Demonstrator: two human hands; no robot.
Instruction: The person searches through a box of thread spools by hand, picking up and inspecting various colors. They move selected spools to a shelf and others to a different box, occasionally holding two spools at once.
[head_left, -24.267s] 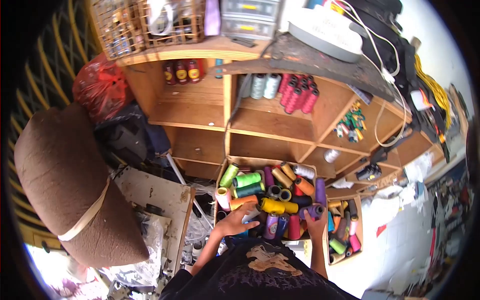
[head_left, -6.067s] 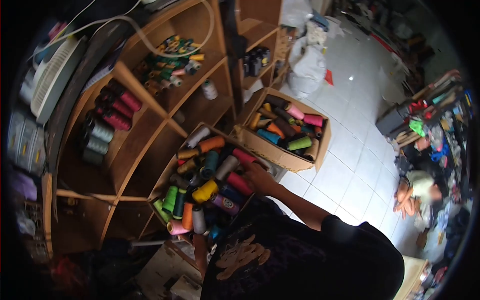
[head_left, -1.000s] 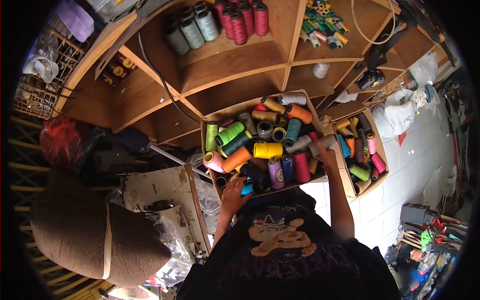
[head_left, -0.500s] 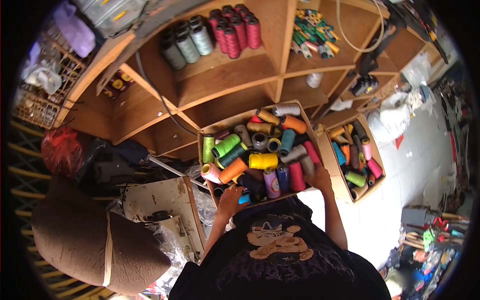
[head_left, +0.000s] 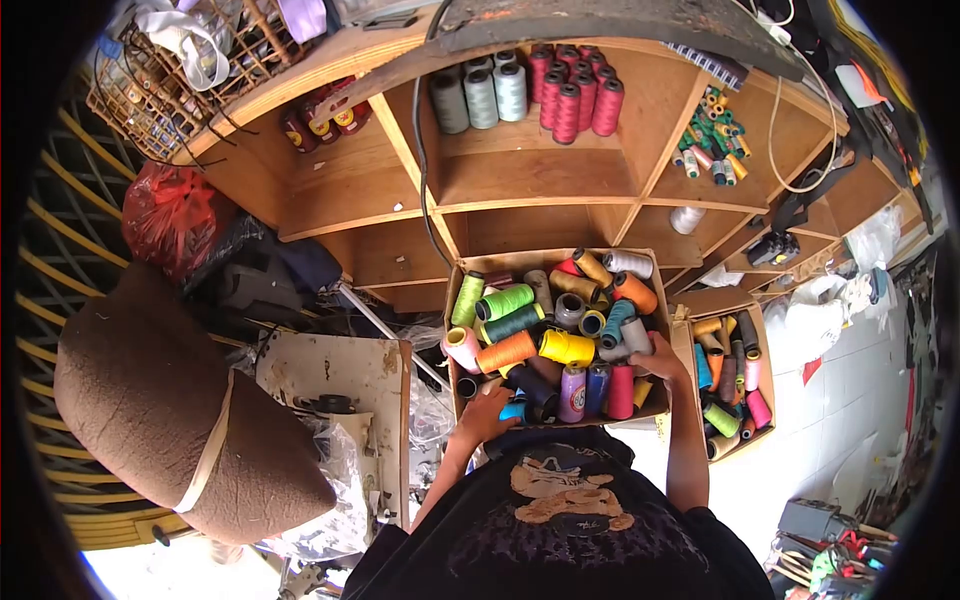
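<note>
A cardboard box [head_left: 556, 258] full of thread spools sits against the front of my body. My right hand [head_left: 660, 362] reaches over its right side, fingers closed around a grey thread spool [head_left: 635, 335]. My left hand [head_left: 486, 412] is hooked over the box's front left corner, its fingers inside beside a blue thread spool [head_left: 512, 411]. Near the middle lie a yellow spool [head_left: 567, 348] and an orange spool [head_left: 506, 351]. Purple [head_left: 572, 393] and magenta [head_left: 620, 390] spools stand along the front wall.
A second box of spools [head_left: 683, 350] stands at the right. Behind are wooden shelves [head_left: 540, 178] with grey cones [head_left: 481, 98], dark pink cones [head_left: 566, 112] and small spools [head_left: 715, 140]. To the left are a brown padded form [head_left: 190, 410] and a worn white board [head_left: 335, 372].
The view has swung, so the box and shelves appear farther right and lower. My right hand has shifted the grey spool within the box, and a gold spool now shows below it.
</note>
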